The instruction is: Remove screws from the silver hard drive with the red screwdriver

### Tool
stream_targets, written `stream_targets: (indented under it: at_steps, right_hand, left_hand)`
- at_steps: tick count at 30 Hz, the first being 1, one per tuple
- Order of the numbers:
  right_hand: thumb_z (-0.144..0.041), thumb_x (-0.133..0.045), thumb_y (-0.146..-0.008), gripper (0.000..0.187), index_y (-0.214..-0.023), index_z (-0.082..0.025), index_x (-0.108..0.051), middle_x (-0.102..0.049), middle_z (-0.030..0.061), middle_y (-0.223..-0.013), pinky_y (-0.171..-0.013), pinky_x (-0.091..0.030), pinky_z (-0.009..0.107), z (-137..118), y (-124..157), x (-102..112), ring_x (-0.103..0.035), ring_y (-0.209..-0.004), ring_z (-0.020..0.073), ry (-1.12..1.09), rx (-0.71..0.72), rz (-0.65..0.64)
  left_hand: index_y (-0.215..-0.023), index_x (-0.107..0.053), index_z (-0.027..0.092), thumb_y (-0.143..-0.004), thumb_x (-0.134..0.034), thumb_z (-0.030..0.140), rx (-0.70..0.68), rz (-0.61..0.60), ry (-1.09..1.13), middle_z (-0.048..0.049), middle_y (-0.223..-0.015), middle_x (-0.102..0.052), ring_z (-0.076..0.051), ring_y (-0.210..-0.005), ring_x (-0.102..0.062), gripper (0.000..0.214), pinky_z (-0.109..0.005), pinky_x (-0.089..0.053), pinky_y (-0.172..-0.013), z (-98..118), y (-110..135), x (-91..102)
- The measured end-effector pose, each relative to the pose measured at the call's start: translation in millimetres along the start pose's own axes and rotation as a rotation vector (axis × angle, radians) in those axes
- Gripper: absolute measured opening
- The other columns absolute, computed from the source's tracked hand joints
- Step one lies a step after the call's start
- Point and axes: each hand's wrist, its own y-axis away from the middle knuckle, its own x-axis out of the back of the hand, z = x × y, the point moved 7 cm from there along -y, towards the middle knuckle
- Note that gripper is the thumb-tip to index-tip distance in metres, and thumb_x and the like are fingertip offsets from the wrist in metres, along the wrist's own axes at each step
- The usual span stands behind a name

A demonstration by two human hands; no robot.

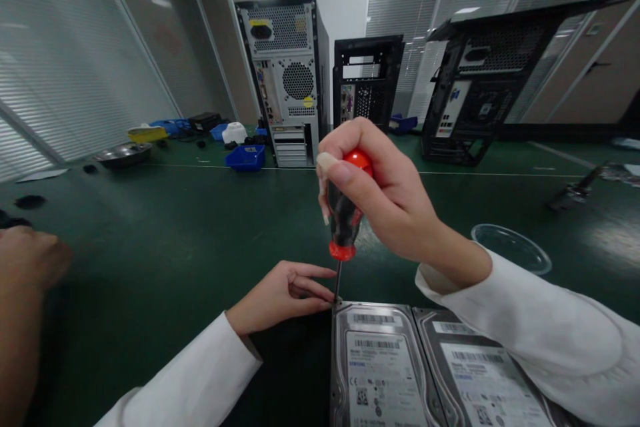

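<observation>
Right hand clamps the red-and-black plastic screwdriver; left hand pinches its tip on the grey metal hard drive. A slip could poke fingers.

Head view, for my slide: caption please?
Right hand holds screwdriver on hard drive corner; left hand touches its shaft.

Glossy plastic screwdriver handle, brushed-metal hard drive, matt green table
</observation>
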Motion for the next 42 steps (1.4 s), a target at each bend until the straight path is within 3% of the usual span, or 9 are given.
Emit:
stream_targets:
  at_steps: [5, 15, 19, 27, 34, 42]
  right_hand:
    - [-0.027, -0.050, -0.101, 0.015, -0.089, -0.019, -0.048, -0.048, 0.0002, -0.090, -0.069, -0.053, 0.021, 0.2, 0.3, 0.5, -0.054, -0.078, 0.0109, 0.004, -0.008, 0.004]
    - [-0.028, -0.051, -0.101, 0.015, -0.089, -0.019, -0.048, -0.049, 0.0008, -0.091, -0.067, -0.052, 0.020, -1.1, 0.0, 0.7, -0.055, -0.080, 0.0110, 0.003, 0.011, 0.002]
    - [-0.028, -0.050, -0.101, 0.014, -0.090, -0.019, -0.049, -0.051, 0.0014, -0.093, -0.058, -0.049, 0.019, 0.6, 0.9, 0.6, -0.055, -0.077, 0.0112, -0.003, 0.005, -0.007]
    - [-0.030, -0.051, -0.101, 0.014, -0.091, -0.019, -0.050, -0.052, 0.0015, -0.095, -0.069, -0.054, 0.021, -0.8, 0.0, 0.8, -0.056, -0.079, 0.0120, -0.005, 0.029, -0.004]
    - [-0.014, -0.051, -0.097, 0.008, -0.091, -0.019, -0.051, -0.049, -0.0004, -0.094, -0.061, -0.050, 0.018, -0.8, 0.3, 0.1, -0.054, -0.071, 0.0087, -0.048, 0.052, -0.025]
    - [-0.026, -0.050, -0.101, 0.013, -0.090, -0.019, -0.049, -0.050, -0.0004, -0.095, -0.061, -0.050, 0.017, -2.4, -0.6, 0.7, -0.056, -0.077, 0.0091, 0.020, 0.047, -0.024]
  left_hand:
    - [-0.122, -0.058, 0.019, -0.066, -0.080, 0.035, -0.005, 0.002, 0.001, -0.0072, -0.101, -0.074, -0.014, -0.091, -0.070, 0.063, -0.023, -0.050, -0.079, 2.4, -0.2, -0.5]
    - [-0.121, -0.059, 0.020, -0.066, -0.081, 0.034, -0.028, 0.035, -0.033, -0.0062, -0.097, -0.075, -0.010, -0.080, -0.069, 0.061, -0.016, -0.041, -0.061, 5.5, 1.8, -1.9]
    - [-0.120, -0.059, 0.019, -0.064, -0.082, 0.032, -0.027, 0.053, -0.014, -0.0058, -0.095, -0.075, -0.012, -0.081, -0.069, 0.062, -0.019, -0.048, -0.069, 6.2, 1.3, -1.2]
    - [-0.121, -0.058, 0.017, -0.061, -0.084, 0.034, -0.027, 0.068, 0.053, -0.0066, -0.094, -0.075, -0.019, -0.090, -0.071, 0.068, -0.034, -0.053, -0.093, 2.3, -0.8, -4.2]
    - [-0.122, -0.058, 0.020, -0.067, -0.077, 0.044, -0.141, 0.143, -0.082, -0.0028, -0.089, -0.076, -0.019, -0.088, -0.071, 0.063, -0.031, -0.055, -0.089, 12.9, 2.7, -2.7]
    - [-0.123, -0.058, 0.019, -0.067, -0.078, 0.042, -0.144, 0.144, -0.043, -0.0021, -0.088, -0.076, -0.017, -0.086, -0.072, 0.064, -0.029, -0.056, -0.089, 10.0, 1.8, -2.8]
